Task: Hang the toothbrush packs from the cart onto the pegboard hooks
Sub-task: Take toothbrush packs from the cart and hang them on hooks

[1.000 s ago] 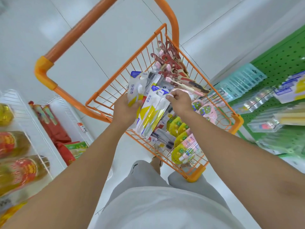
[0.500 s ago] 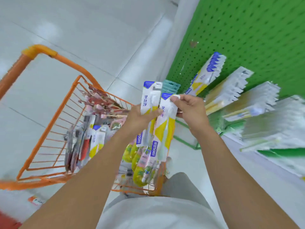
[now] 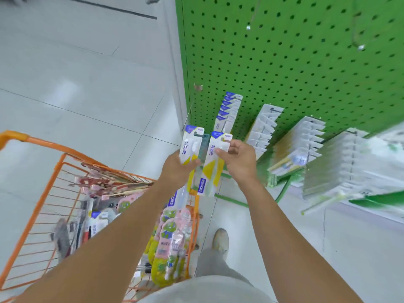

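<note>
Hands hold one toothbrush pack each: left hand [image 3: 178,166] wrapped round the left pack [image 3: 189,147] at mid-height, right hand [image 3: 238,160] pinching the right pack [image 3: 215,162] near its header, probably to free the hang hole. Matching packs [image 3: 228,110] on the pegboard [image 3: 284,62] lie just beyond; bare board above. Cart [image 3: 39,193] sits left.

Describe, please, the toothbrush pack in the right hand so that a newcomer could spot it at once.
Start at the green pegboard and drop to the two hands raised before it. The right hand pinches a white pack by its top. It has a blue corner and a yellow wedge, and hangs lower than the matching pack that the left hand holds.
</note>
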